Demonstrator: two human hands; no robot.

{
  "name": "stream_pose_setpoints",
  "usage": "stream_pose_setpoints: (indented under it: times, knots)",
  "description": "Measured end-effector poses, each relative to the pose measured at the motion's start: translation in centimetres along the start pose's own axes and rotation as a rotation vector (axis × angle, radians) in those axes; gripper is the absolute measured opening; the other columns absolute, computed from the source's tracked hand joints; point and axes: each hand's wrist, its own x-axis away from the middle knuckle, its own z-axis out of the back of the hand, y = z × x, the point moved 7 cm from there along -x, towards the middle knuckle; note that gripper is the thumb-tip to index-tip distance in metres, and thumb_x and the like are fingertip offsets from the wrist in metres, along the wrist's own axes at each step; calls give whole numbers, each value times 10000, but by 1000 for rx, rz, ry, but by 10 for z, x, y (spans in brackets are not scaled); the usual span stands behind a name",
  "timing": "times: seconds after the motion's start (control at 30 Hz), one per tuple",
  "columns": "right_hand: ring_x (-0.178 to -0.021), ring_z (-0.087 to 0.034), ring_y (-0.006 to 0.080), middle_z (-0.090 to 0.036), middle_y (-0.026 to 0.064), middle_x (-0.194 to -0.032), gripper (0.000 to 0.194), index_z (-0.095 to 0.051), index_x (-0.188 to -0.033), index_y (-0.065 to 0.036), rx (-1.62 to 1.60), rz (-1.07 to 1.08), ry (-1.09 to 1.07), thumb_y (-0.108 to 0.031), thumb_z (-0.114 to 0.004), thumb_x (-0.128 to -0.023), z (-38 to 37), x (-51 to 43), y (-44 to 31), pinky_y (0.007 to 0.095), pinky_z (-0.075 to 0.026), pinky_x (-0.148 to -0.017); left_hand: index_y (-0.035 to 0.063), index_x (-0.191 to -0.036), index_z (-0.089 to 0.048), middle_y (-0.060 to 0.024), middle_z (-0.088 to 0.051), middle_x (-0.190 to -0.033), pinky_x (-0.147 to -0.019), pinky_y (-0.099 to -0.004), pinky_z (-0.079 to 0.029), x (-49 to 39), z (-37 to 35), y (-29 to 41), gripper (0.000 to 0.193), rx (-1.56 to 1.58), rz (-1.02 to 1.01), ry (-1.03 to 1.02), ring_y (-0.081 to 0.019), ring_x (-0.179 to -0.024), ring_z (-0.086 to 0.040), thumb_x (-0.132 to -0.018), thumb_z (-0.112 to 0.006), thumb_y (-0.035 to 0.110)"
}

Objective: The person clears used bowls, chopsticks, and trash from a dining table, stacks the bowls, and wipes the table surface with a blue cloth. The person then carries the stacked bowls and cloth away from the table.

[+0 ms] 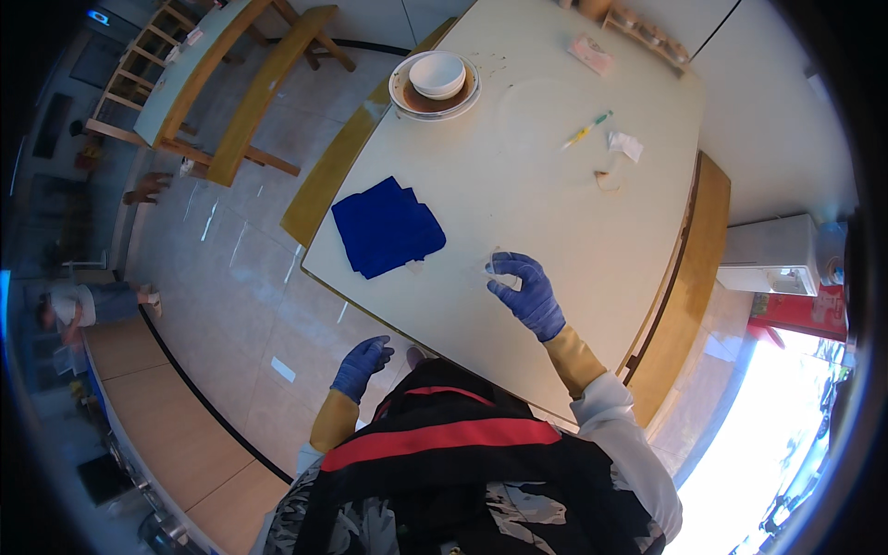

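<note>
My right hand (525,291), in a blue glove, is over the near part of the white table (534,180). Its thumb and fingers close around a small clear object (494,267), perhaps a plastic cup; its outline is faint. My left hand (363,362), also gloved in blue, hangs off the table's near edge above the floor. Its fingers are loosely curled and I see nothing in them. To the left of my right hand, a folded dark blue cloth (388,229) lies near the table corner, with a small pale scrap (415,266) at its lower edge.
Stacked plates (398,97) holding white bowls (437,73) stand at the far left edge. Beyond are a pink tissue pack (590,53), a yellow-green tube (587,130) and a crumpled tissue (626,146). Benches (683,291) flank the table. A person (90,304) and a brown dog (148,188) are left.
</note>
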Motion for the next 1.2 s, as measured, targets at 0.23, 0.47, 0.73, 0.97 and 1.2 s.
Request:
stream_pose_setpoints:
  times: [0.23, 0.47, 0.73, 0.97, 1.2]
  knots:
    - [-941, -651, 335, -681, 149, -1044, 209, -700, -959, -48, -5, -31, -347, -137, -756, -778, -176, 111, -13, 375, -531, -855, 113, -1293, -607, -94, -691, -1123, -831, -304, -509, -2, 84, -113, 413, 23, 144, 64, -156, -920, -635, -981, -544, 376]
    - [-1045, -635, 324, -694, 133, -1089, 291, -725, -1009, -66, 448, -364, -366, -279, -743, -812, -279, 208, 191, 431, -498, -919, 144, -1276, -616, -102, -691, -1122, -835, -331, -504, 52, 189, -238, 398, 53, 469, 218, -178, -926, -629, -959, -556, 377]
    - [-1275, -526, 344, -585, 162, -1350, 673, -534, -1371, -95, 746, -770, -428, -384, -724, -793, -282, 192, 273, 429, -431, -1059, 166, -1306, -586, -107, -682, -1162, -873, -391, -486, 104, 245, -299, 459, 150, 516, 322, -230, -987, -622, -945, -549, 447]
    - [-1200, -583, 324, -615, 192, -1289, 561, -607, -1268, -19, 275, -589, -624, -415, -665, -876, -282, 164, 179, 393, -448, -1037, 200, -1268, -601, -95, -674, -1136, -811, -389, -493, 63, 221, -297, 421, 242, 550, 226, -218, -943, -614, -922, -612, 439]
    - [-1111, -625, 169, -676, 117, -1206, 361, -637, -1265, -32, 55, -377, -647, -213, -653, -954, -154, 55, -8, 310, -482, -990, 185, -1303, -573, -127, -653, -1176, -728, -389, -508, -4, 177, -229, 444, 264, 433, 163, -227, -877, -613, -928, -612, 419]
